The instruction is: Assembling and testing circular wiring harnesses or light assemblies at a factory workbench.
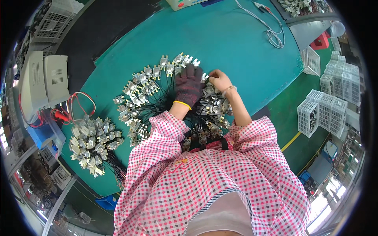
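Small silvery metal parts with pale tabs and dark wires [147,72] are fanned out in a ring on the green tabletop [244,51]. Their wires run inward to the middle of the ring. My left hand [189,84], in a dark glove with a yellow cuff, lies flat over the far side of the ring, fingers stretched out. Bare and wearing a bracelet, my right hand [221,82] is just to its right. Its fingers curl in to the ends of the parts there; what sits between the fingertips is too small to make out.
A second heap of similar parts [94,141] lies at the left. Beyond it are beige boxes [56,78] with red leads [84,94]. A grey cable with clips [273,37] rests at the far right. White plastic baskets [323,112] stand on the floor to the right.
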A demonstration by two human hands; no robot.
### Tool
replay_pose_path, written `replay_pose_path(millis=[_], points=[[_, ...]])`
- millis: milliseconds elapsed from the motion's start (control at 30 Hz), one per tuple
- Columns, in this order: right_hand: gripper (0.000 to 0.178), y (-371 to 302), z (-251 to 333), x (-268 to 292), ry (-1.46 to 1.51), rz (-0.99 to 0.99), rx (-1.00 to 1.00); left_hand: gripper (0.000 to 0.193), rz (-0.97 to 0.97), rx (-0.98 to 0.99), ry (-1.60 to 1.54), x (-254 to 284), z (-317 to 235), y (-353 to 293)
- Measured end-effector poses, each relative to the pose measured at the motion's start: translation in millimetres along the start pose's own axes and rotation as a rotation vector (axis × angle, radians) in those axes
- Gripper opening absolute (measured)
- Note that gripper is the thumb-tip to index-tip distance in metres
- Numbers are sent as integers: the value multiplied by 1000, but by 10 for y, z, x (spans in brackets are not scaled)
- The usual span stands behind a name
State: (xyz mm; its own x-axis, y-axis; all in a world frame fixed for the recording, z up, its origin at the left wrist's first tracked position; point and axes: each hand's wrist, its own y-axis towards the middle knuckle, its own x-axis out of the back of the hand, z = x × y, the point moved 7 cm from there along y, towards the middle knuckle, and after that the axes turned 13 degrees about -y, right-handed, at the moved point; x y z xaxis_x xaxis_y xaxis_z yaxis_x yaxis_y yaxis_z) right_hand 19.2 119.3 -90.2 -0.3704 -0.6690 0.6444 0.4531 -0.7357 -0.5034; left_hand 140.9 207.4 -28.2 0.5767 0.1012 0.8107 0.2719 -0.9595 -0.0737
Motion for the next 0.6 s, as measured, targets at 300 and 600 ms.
replay_pose_path(millis=[300, 600], points=[[38, -268, 30, 121, -232, -81, -35, 41, -320, 77, 25, 317, 450, 174], [51, -20, 267, -29, 40, 119, 107, 45, -427, -33, 140, 144, 412, 19]])
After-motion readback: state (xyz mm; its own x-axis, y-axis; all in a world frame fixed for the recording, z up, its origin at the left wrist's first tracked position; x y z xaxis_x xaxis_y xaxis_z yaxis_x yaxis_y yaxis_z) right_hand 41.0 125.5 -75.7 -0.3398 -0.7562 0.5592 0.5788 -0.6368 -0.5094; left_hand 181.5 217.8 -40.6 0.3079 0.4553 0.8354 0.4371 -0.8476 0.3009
